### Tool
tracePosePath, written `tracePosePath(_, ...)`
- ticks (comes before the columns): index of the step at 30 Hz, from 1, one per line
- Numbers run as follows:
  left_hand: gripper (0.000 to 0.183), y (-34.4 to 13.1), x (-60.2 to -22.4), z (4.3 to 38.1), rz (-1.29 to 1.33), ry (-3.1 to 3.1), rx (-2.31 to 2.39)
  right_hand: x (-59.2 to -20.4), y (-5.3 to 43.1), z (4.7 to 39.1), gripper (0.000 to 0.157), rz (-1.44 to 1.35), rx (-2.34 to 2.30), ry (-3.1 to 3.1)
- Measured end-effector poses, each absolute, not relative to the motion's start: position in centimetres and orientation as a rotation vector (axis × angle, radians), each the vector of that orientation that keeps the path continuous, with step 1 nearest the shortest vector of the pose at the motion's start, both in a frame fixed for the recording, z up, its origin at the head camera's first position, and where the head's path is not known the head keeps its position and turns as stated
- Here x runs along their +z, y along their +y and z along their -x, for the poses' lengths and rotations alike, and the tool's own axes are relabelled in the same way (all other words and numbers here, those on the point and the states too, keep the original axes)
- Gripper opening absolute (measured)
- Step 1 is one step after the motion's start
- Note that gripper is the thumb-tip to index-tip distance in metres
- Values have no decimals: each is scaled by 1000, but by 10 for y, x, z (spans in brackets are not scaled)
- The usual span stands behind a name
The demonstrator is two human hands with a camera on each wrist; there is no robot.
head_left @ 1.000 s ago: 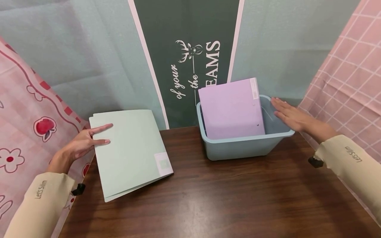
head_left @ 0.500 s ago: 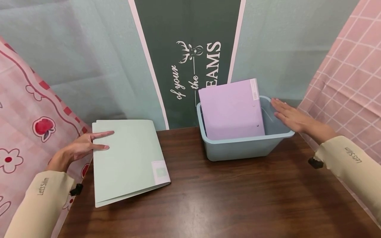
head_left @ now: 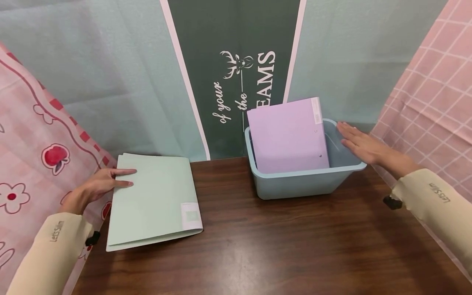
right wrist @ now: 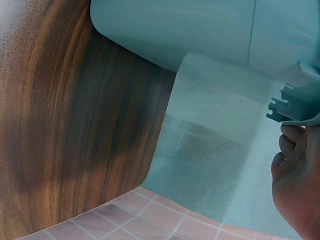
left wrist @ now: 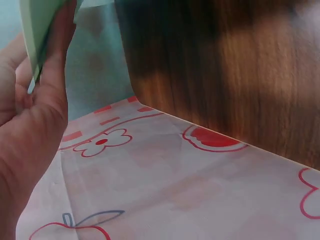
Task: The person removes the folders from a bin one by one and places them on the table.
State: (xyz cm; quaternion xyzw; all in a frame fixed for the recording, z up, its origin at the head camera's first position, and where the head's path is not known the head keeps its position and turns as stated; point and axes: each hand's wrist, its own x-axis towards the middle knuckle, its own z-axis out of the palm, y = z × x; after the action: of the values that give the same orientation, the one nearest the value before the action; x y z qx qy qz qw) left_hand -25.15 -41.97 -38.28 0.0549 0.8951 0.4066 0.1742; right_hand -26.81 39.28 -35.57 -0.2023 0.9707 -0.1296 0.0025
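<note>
My left hand point(head_left: 96, 183) grips a pale green folder point(head_left: 156, 196) by its left edge. In the head view, finger and thumb lie on its cover. In the left wrist view, the folder point(left wrist: 36, 27) runs between the digits. A label marks its lower right corner, and its near edges gape slightly. On the right, my right hand point(head_left: 363, 145) holds the right rim of a blue-grey plastic bin point(head_left: 295, 186). The right wrist view shows fingers point(right wrist: 289, 145) curled under the rim. A lilac folder point(head_left: 287, 139) with a spine label leans upright inside the bin, sticking out above it.
Beneath everything is a dark brown wood-grain table point(head_left: 236, 246). Behind it hangs a grey-green cloth point(head_left: 121, 82) with a dark printed panel point(head_left: 236, 24). A pink patterned cloth point(head_left: 29, 135) borders the left side and a pink checked cloth point(head_left: 439, 90) the right.
My left hand has moved the green folder towards me and a little left, and its angle has turned slightly. The right hand, bin and lilac folder have stayed put.
</note>
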Motion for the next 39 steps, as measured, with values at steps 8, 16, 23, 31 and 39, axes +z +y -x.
tracePosePath(8,80,-422,-386,249,-98,2594,1028,-357,393,267,59,658,-405,3061)
tracePosePath(16,101,-420,-389,251,-173,2644,829,-358,393,265,59,655,-419,3070)
tracePosePath(23,105,-420,-393,251,-171,2619,850,-357,392,267,61,607,-401,3053)
tracePosePath(31,107,-424,-396,252,-135,2617,884,-357,392,268,61,573,-405,3035)
tracePosePath(39,105,-429,-400,254,-127,2637,872,-358,393,267,61,571,-408,3041)
